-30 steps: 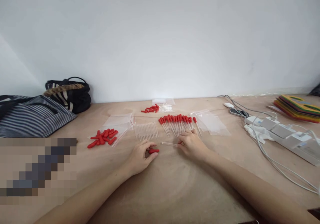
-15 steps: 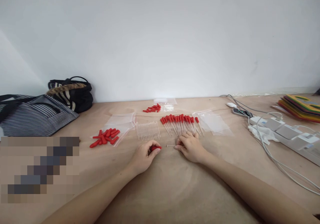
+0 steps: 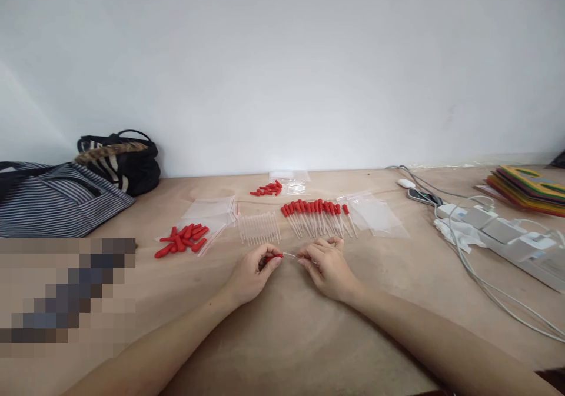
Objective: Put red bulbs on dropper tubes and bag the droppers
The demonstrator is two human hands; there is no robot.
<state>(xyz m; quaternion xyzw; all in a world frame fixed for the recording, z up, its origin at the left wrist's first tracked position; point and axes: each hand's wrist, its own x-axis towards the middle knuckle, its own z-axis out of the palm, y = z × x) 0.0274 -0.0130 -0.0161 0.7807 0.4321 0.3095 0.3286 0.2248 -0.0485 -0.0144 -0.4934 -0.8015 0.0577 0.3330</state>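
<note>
The left hand (image 3: 252, 273) pinches a small red rubber-looking bulb (image 3: 274, 257); the right hand (image 3: 327, 268) grips a slender clear tube (image 3: 289, 255), its end apparently meeting the bulb's mouth. Both lie on the near side of the row of bare clear tubes (image 3: 259, 229). Right of that row are red-topped clear droppers (image 3: 316, 208); left, a heap of larger red bulbs (image 3: 180, 242); beyond, a smaller red pile (image 3: 266, 190).

Head-worn, looking forward and down from six o'clock of the table (image 3: 282, 334). Facing the wall (image 3: 282, 72) at twelve o'clock, fairly near the left hand (image 3: 252, 271) and right hand (image 3: 330, 268).
</note>
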